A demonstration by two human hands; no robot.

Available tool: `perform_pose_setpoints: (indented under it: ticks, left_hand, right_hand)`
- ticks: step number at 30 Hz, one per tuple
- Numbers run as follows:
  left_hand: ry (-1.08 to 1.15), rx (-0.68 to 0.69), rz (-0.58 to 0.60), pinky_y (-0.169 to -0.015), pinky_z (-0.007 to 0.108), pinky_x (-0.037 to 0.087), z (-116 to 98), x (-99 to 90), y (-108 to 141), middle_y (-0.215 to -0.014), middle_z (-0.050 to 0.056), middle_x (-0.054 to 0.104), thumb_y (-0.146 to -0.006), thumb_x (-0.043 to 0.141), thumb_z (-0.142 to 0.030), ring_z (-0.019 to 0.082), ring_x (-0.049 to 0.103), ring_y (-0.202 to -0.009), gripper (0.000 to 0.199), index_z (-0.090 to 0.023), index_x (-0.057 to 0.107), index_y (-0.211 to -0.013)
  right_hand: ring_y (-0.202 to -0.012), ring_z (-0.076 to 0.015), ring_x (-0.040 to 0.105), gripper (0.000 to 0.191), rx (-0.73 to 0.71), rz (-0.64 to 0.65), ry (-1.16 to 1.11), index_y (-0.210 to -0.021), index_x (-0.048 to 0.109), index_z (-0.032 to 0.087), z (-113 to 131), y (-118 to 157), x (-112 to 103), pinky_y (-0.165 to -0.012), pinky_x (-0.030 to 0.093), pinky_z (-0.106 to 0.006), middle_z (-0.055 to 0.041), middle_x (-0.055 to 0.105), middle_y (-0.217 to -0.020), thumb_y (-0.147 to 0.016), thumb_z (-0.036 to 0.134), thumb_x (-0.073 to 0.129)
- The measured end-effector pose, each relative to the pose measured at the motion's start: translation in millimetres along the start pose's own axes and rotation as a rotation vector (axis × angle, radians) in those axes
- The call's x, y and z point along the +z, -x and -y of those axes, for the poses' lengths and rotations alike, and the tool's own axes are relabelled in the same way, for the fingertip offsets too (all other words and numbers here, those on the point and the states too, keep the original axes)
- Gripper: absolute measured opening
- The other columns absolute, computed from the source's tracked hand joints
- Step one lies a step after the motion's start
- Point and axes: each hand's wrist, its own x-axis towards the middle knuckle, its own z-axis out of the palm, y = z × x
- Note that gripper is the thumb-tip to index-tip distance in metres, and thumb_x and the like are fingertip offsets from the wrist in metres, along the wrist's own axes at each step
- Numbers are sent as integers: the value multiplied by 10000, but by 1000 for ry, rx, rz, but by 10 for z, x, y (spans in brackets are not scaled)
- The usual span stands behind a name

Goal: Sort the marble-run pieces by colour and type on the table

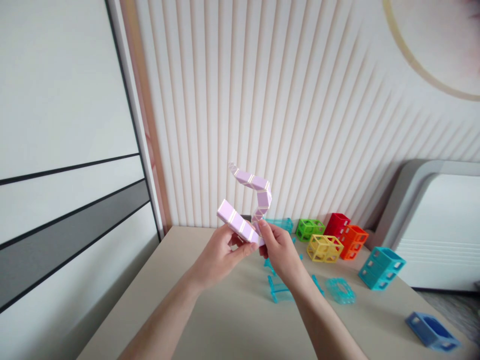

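Note:
A purple and white segmented snake puzzle (263,198) is held up above the table, bent into a hook shape. Its upper part curves up and to the left, ending in a pale tip. My left hand (224,250) is closed round the straight lower section from below, thumb along its front edge. Close beside it, my right hand (276,245) pinches the puzzle near the bend, where the curved part meets the straight part. The fingers under the puzzle are partly hidden.
On the beige table (225,320), to the right, stand green (309,229), yellow (324,248), red (337,225), orange (353,241) and teal (381,268) openwork blocks. A blue block (432,331) lies nearer. Translucent teal pieces (340,291) lie around my right forearm. A ribbed wall rises behind.

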Motion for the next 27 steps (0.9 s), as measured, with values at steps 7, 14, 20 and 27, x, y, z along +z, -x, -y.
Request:
perform_pose_setpoints:
  ticks: [7,14,20,27]
  left_hand:
    - [-139,66,-16,-941,298,532,-17,-30,44,-1120,62,716,-941,619,-282,216,671,-1074,189,-208,685,-1102]
    - [-244,254,34,-1007,316,523,43,-73,69,-1201,57,738,-970,591,-265,213,678,-1134,225,-248,720,-1154]
    - [-269,296,99,-1041,394,515,-25,-96,48,-1189,62,752,-965,600,-302,252,673,-1165,201,-261,743,-1101]
    - [-235,72,31,-930,345,556,45,-142,-14,-1322,91,659,-970,561,-419,233,681,-1089,359,-275,656,-1284]
  right_hand:
    - [-431,-106,436,596,26,-13,-23,-620,517,205,48,-6,-23,-451,337,-225,32,488,-462,-915,719,451]
    - [-432,-123,476,636,97,19,-188,-586,534,205,19,-34,-17,-470,373,-243,10,534,-465,-879,763,451]
    - [-448,-113,427,619,101,55,-168,-563,496,210,53,6,-26,-484,345,-243,30,472,-464,-898,730,464]
    - [-446,-88,259,569,101,19,-214,-612,457,216,31,-42,-110,-446,180,-245,77,342,-471,-856,723,546]
